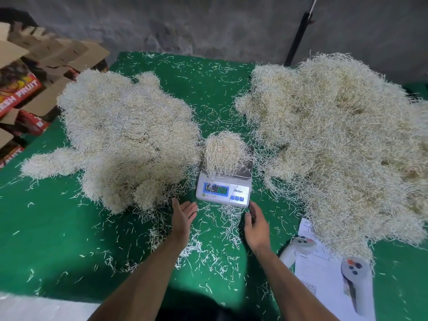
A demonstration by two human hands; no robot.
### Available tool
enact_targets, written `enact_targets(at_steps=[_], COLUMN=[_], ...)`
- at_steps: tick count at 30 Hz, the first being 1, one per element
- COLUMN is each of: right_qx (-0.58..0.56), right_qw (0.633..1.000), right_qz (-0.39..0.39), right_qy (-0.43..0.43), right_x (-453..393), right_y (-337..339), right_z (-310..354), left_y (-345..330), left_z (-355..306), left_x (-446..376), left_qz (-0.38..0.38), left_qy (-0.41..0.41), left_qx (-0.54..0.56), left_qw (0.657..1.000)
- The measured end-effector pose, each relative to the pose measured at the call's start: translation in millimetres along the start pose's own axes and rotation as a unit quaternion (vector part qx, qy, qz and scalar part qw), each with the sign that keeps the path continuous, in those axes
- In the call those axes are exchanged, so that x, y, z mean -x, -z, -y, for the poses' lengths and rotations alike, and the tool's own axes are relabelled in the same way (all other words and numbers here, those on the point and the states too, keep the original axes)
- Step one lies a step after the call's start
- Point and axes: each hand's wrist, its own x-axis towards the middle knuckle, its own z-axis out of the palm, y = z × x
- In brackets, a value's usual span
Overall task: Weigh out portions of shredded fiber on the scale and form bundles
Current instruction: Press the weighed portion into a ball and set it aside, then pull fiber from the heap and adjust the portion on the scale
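Green table [58, 228]: I log a scale [224, 186] bearing a fiber portion [223, 151], just beyond both hands. Left hand [183, 216] flat, empty; right hand [256, 224] loosely spread, fingertips at scale's corner.

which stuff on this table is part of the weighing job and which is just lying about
Part of the job:
scale
portion on the scale
left fiber pile
right fiber pile

Lying about:
two controllers
paper sheets
fruit boxes

A green-covered table [58, 228] stands against a grey wall [185, 24], cardboard boxes [34, 72] stacked left.
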Motion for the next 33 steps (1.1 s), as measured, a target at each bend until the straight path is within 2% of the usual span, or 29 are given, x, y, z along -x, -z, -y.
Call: enact_targets(at_steps=[5, 7, 9, 12, 14, 16, 20, 22, 25, 28, 29, 31, 33], right_qx=[-0.013, 0.01, 0.024, -0.056, -0.093, -0.114, -0.186, -0.187, -0.222, -0.24, -0.232, -0.266, -0.316], right_qw=[1.0, 0.999, 0.996, 0.985, 0.981, 0.984, 0.982, 0.98, 0.973, 0.97, 0.973, 0.962, 0.942], right_qz=[-0.022, -0.041, -0.081, -0.158, -0.154, -0.111, 0.022, 0.066, 0.058, 0.026, 0.016, -0.011, -0.028], right_qy=[0.009, 0.0, 0.004, 0.04, 0.069, 0.075, 0.018, -0.006, -0.003, 0.003, -0.011, -0.063, -0.109], right_x=[-0.4, -9.8, -29.3, -63.0, -87.9, -109.0, -139.1, -146.2, -154.4, -167.5, -172.2, -185.7, -195.5], right_y=[-1.6, 1.6, 8.9, 21.5, 26.5, 28.6, 21.2, 13.3, 10.7, 27.4, 37.6, 60.0, 84.3], right_z=[-1.0, 4.6, 20.4, 61.4, 94.3, 125.3, 154.6, 157.3, 160.9, 171.9, 175.7, 180.3, 185.1], left_y=[-2.8, -12.6, -28.8, -56.0, -75.4, -95.2, -128.7, -139.8, -153.0, -158.9, -159.8, -161.8, -169.4], left_z=[-5.6, -16.8, -34.3, -69.0, -94.2, -115.9, -143.4, -149.5, -161.5, -171.2, -173.7, -182.9, -185.0], left_x=[-0.9, -3.3, -4.9, -13.2, -21.1, -33.2, -58.0, -65.6, -65.9, -68.0, -69.7, -64.4, -55.2], left_qz=[0.004, -0.003, -0.026, -0.074, -0.096, -0.091, -0.067, -0.036, 0.0, 0.064, 0.097, 0.151, 0.147], left_qy=[0.007, -0.017, -0.091, -0.22, -0.263, -0.248, -0.159, -0.104, -0.045, -0.072, -0.087, -0.065, -0.034], left_qx=[-0.019, -0.069, -0.133, -0.174, -0.19, -0.199, -0.248, -0.274, -0.29, -0.306, -0.293, -0.211, -0.166], left_qw=[1.0, 0.997, 0.987, 0.957, 0.941, 0.944, 0.953, 0.955, 0.956, 0.947, 0.947, 0.963, 0.974])
